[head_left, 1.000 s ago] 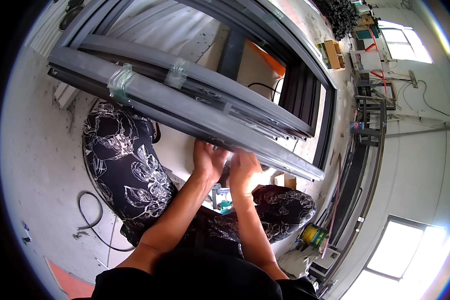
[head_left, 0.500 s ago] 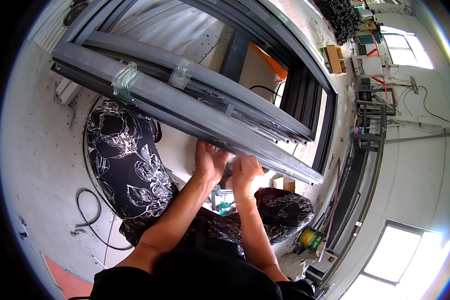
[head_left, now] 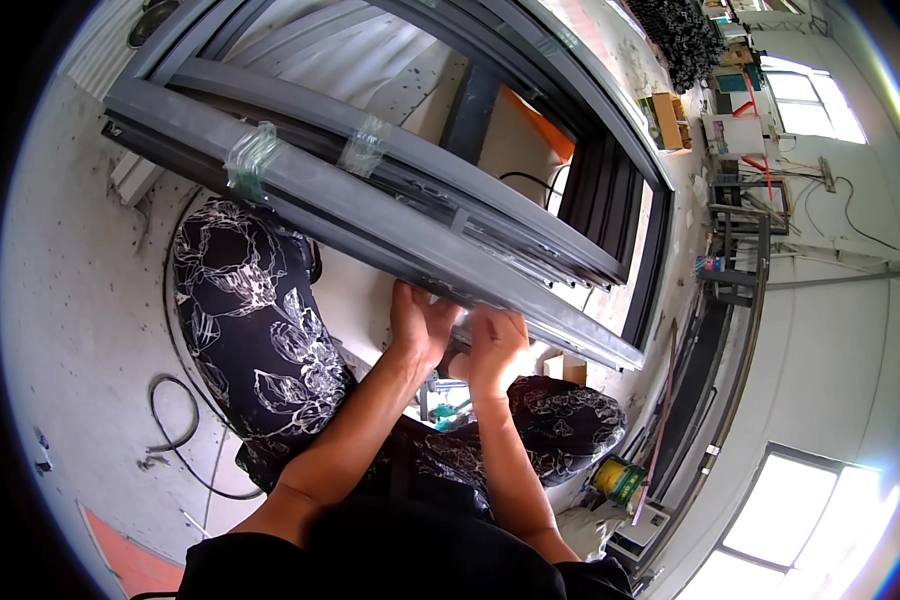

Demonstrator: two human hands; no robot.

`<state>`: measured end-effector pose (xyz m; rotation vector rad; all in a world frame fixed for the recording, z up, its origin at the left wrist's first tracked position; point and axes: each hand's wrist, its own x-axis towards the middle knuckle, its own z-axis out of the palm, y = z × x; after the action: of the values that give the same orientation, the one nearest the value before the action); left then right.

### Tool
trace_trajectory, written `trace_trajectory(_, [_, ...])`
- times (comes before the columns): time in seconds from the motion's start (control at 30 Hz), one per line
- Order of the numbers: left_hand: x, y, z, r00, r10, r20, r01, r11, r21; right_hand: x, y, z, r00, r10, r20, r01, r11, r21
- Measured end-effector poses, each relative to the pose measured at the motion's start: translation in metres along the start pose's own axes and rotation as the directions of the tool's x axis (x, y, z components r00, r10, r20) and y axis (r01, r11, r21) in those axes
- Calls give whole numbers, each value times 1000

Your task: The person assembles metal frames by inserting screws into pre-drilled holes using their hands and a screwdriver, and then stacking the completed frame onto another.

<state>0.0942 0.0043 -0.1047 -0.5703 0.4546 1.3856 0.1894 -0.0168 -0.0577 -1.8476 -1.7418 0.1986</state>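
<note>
A large grey metal window frame point(head_left: 370, 235) lies across in front of me, with bands of clear greenish tape point(head_left: 255, 160) wrapped round its near bars. Under the near bar's lower edge, my left hand point(head_left: 420, 328) is closed, its fingertips partly hidden by the bar. Close beside it on the right, my right hand point(head_left: 495, 352) has its fingers curled in against the same edge. Whatever small thing lies between the two hands is too covered to name. My knees, in black trousers with white flowers point(head_left: 270, 330), are bent apart below the frame.
A black cable point(head_left: 175, 440) loops on the floor at the left. Behind my right knee sits a yellow and green roll point(head_left: 620, 480). Cardboard boxes point(head_left: 670, 120) and long metal profiles point(head_left: 705, 400) line the right side, near the wall. A small carton point(head_left: 567, 368) is under the frame.
My right hand has shifted slightly, its fingers turning against the frame's edge. The left hand stays in place, and the frame has barely moved.
</note>
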Motion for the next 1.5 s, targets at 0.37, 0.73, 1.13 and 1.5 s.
trace_trajectory(0.37, [1, -1, 1, 1000, 2, -28, -2, 1000, 4, -14, 26, 36, 864, 497, -73, -434, 812, 390])
trace_trajectory(0.73, [2, 1, -1, 1000, -10, -7, 10, 1000, -19, -5, 1, 26, 727, 686, 24, -628, 651, 427])
trace_trajectory(1.13, [0, -2, 1, 999, -21, -40, 18, 998, -68, 12, -2, 15, 499, 807, 316, -768, 242, 593])
trace_trajectory(1.5, [1, -3, -2, 998, -28, -52, 24, 997, -78, 22, -15, 6, 470, 820, 326, -795, 232, 560])
